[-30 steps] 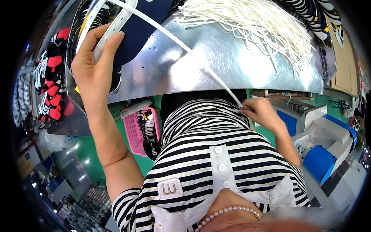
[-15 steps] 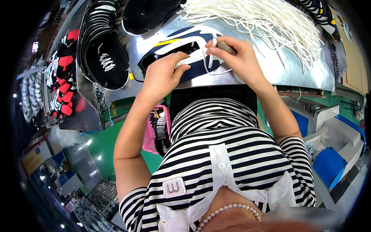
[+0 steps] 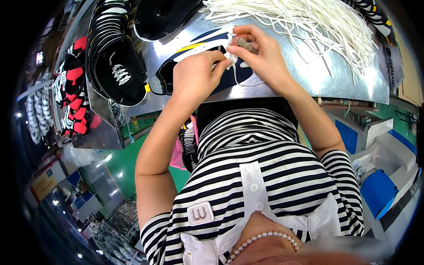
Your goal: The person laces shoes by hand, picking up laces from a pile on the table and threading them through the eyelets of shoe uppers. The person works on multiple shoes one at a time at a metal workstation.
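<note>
A navy, white and yellow shoe upper [image 3: 226, 79] lies on the metal table, its opening partly covered by my hands. My left hand [image 3: 194, 75] is closed over it, thumb and forefinger pinched at the eyelet edge beside a white shoelace [image 3: 235, 73]. At the toe end, my right hand [image 3: 267, 57] is closed, with a small grey-handled tool [image 3: 247, 45] in its fingers. That hand's fingertips also pinch the lace where it rises from the upper. The tool's tip is too small to make out.
Loose white laces [image 3: 304, 31] are heaped at the back right. A nested row of black shoe uppers [image 3: 117, 66] stands on the left, with another dark upper [image 3: 163, 17] behind. Red, black and white uppers [image 3: 75, 92] hang further left. A pink basket [image 3: 177, 154] sits below the table.
My right hand has moved slightly left and up, toward the upper's middle. My left hand has shifted right and up, bringing both hands' fingertips closer together around the lace.
</note>
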A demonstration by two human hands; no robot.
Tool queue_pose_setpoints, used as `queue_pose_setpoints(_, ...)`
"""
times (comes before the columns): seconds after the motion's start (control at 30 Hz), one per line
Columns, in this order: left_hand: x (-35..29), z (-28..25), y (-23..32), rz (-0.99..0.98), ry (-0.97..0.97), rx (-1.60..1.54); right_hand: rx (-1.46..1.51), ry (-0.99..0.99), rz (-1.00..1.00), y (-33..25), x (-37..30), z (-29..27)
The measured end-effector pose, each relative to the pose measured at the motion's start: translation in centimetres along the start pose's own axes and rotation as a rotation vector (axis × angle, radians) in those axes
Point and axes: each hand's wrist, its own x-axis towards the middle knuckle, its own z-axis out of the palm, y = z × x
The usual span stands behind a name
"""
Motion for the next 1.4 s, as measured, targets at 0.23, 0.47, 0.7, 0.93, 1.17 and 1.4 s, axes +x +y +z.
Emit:
queue_pose_setpoints(0.23,0.4,0.8,-0.7,-0.073,0.032,-0.042,-0.107,-0.228,0.058,-0.9,-3.4,-2.2)
queue_pose_setpoints(0.47,0.5,0.5,-0.3,-0.086,0.016,-0.103,-0.193,-0.25,0.043,-0.2,-3.4,-2.3)
queue_pose_setpoints(0.7,-0.4,0.8,-1.5,0.204,0.001,-0.236,-0.605,-0.231,-0.064,-1.2,-3.2,-1.1)
queue_pose_setpoints(0.93,-1.1,2.1,-2.4,0.294,0.127,-0.31,-0.621,-0.162,-0.11,0.4,-2.8,2.4)
queue_pose_setpoints(1.17,-2.6,1.3,-2.5,0.456,0.207,0.002,-0.57,-0.322,-0.035,-2.7,-4.3,-1.9)
queue_pose_setpoints(1.4,-3.8,1.4,-3.4,0.766,0.46,0.053,-0.11,-0.081,0.092,-4.2,-0.1,-8.6)
